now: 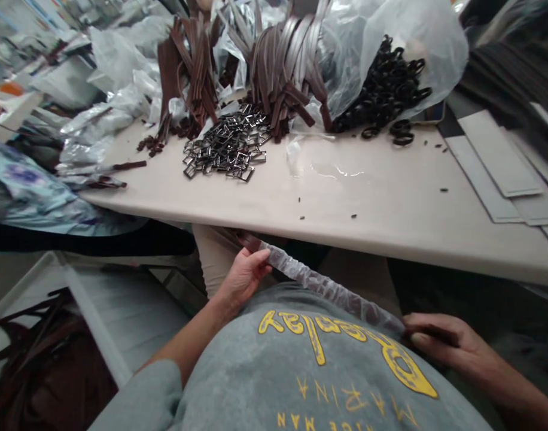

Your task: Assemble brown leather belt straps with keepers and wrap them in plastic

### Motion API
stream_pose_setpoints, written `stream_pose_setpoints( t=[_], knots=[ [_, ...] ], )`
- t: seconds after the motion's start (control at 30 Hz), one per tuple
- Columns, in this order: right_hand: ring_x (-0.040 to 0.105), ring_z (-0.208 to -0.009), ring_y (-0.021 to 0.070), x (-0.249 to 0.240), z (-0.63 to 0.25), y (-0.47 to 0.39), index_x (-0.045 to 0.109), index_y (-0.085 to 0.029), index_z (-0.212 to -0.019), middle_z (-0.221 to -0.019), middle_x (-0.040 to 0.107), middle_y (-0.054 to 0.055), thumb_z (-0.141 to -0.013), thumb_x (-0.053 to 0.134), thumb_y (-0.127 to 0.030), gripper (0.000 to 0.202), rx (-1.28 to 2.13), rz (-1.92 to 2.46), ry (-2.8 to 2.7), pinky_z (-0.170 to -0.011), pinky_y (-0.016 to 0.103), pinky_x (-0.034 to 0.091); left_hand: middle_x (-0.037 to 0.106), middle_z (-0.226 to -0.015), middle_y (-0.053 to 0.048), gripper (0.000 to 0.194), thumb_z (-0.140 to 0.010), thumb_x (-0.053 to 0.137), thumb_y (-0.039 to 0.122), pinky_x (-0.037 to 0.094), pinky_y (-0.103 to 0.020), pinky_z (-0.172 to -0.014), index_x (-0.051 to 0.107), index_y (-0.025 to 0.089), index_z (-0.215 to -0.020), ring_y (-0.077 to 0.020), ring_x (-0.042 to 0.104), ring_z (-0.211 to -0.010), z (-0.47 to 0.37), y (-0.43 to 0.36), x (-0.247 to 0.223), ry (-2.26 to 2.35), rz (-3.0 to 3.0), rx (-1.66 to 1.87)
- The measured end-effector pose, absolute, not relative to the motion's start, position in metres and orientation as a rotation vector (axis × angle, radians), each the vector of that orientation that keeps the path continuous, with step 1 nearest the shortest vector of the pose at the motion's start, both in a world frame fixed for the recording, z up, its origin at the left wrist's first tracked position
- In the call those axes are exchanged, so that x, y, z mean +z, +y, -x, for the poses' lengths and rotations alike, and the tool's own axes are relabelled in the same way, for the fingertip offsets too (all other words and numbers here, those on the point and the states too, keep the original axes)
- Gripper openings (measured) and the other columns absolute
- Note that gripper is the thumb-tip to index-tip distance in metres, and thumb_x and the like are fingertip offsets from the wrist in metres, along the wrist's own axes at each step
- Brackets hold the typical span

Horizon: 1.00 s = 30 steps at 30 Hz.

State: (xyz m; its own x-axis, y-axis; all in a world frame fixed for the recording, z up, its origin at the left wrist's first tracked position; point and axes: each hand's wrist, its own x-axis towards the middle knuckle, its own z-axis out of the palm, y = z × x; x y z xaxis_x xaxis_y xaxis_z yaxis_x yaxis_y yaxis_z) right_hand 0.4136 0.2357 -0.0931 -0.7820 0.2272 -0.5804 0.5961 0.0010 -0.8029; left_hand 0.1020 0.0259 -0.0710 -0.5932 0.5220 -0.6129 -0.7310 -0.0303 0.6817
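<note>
A brown leather-like strap in a crinkled translucent plastic sleeve [332,290] stretches across my lap, slanting down to the right below the table edge. Near its brown upper end, my left hand [246,274] pinches it between thumb and fingers. My right hand [456,344] is closed around the lower end, where brown strap shows past the sleeve; part of that grip is in shadow. On the table beyond lie a heap of dark metal buckles [229,143], bundled brown straps [283,72] and a pile of black loops [386,90] in a clear plastic bag [444,54].
The table's [256,203] front edge runs just beyond my hands. Pale flat strips [501,155] lie at the right. A white bin [61,269] with dark brown straps [54,359] stands low at left. Another person's patterned garment [45,191] shows at far left.
</note>
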Motion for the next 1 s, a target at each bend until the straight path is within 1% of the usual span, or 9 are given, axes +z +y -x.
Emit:
stream_pose_setpoints(
  t=[0.1,0.17,0.27,0.33,0.4,0.5,0.63,0.8,1.0],
  knots=[
    [0.058,-0.068,0.0386,-0.100,-0.412,0.242,0.067,-0.039,-0.061,-0.068,0.056,0.015,-0.069,0.064,-0.077,0.038,-1.863,-0.945,1.933,-0.059,0.051,0.039,0.069,-0.080,0.001,0.036,-0.059,0.091,0.024,0.047,-0.012,-0.051,0.067,0.014,-0.085,-0.0067,0.061,-0.064,-0.109,0.026,-0.075,1.359,0.206,1.833],
    [0.063,-0.086,0.0416,-0.096,-0.403,0.249,0.075,-0.038,-0.073,-0.083,0.067,0.015,-0.073,0.067,-0.072,0.035,-1.759,-0.976,1.971,-0.073,0.050,0.046,0.069,-0.080,0.001,0.035,-0.061,0.090,0.027,0.047,-0.015,-0.056,0.068,0.014,-0.085,-0.0076,0.060,-0.065,-0.114,0.023,-0.077,1.414,0.125,1.838],
    [0.064,-0.100,0.0389,-0.074,-0.371,0.253,0.079,-0.028,-0.093,-0.102,0.072,0.011,-0.083,0.066,-0.064,0.040,-1.669,-1.027,2.239,-0.089,0.047,0.049,0.067,-0.073,0.002,0.033,-0.062,0.089,0.030,0.048,-0.021,-0.063,0.068,0.014,-0.081,-0.0091,0.057,-0.064,-0.123,0.020,-0.073,1.475,-0.054,1.736],
    [0.065,-0.098,0.0341,-0.054,-0.338,0.247,0.078,-0.023,-0.098,-0.105,0.072,0.009,-0.086,0.065,-0.060,0.042,-1.717,-0.957,2.433,-0.086,0.041,0.051,0.065,-0.070,0.002,0.032,-0.060,0.089,0.030,0.048,-0.023,-0.064,0.068,0.013,-0.077,-0.0098,0.056,-0.063,-0.128,0.023,-0.068,1.456,-0.164,1.618],
    [0.066,-0.091,0.0272,-0.036,-0.300,0.236,0.076,-0.021,-0.102,-0.101,0.072,0.006,-0.091,0.063,-0.051,0.034,-1.799,-0.730,2.498,-0.078,0.033,0.051,0.064,-0.069,0.001,0.033,-0.059,0.089,0.031,0.047,-0.025,-0.066,0.068,0.012,-0.075,-0.0111,0.056,-0.065,-0.133,0.030,-0.062,1.417,-0.260,1.497],
    [0.063,-0.080,0.0207,-0.021,-0.249,0.220,0.076,-0.019,-0.097,-0.091,0.070,0.003,-0.086,0.065,-0.040,0.026,-1.841,-0.440,2.527,-0.070,0.028,0.047,0.064,-0.070,0.000,0.034,-0.058,0.089,0.035,0.045,-0.026,-0.068,0.069,0.012,-0.075,-0.0127,0.056,-0.067,-0.139,0.042,-0.057,1.351,-0.385,1.372],
    [0.050,-0.062,0.0154,-0.029,-0.216,0.213,0.066,-0.017,-0.076,-0.067,0.058,0.000,-0.083,0.064,-0.041,0.026,-1.844,-0.437,2.430,-0.056,0.025,0.037,0.063,-0.069,0.001,0.038,-0.057,0.090,0.040,0.045,-0.026,-0.065,0.068,0.013,-0.075,-0.0116,0.054,-0.065,-0.141,0.052,-0.060,1.305,-0.441,1.321],
    [0.049,-0.063,0.0156,-0.047,-0.218,0.215,0.060,-0.016,-0.075,-0.069,0.056,0.000,-0.076,0.065,-0.047,0.031,-2.129,-0.546,2.243,-0.058,0.026,0.037,0.060,-0.061,0.000,0.050,-0.068,0.080,0.060,0.041,-0.024,-0.052,0.065,0.012,-0.070,-0.0096,0.051,-0.052,-0.142,0.057,-0.078,1.238,-0.280,1.354],
    [0.048,-0.061,0.0142,-0.051,-0.223,0.214,0.058,-0.016,-0.073,-0.068,0.057,0.000,-0.073,0.071,-0.049,0.036,-2.292,-0.651,2.101,-0.057,0.026,0.037,0.061,-0.060,0.001,0.042,-0.056,0.092,0.041,0.040,-0.023,-0.052,0.068,0.012,-0.073,-0.0088,0.052,-0.051,-0.148,0.064,-0.072,1.202,-0.208,1.224]
  ],
)
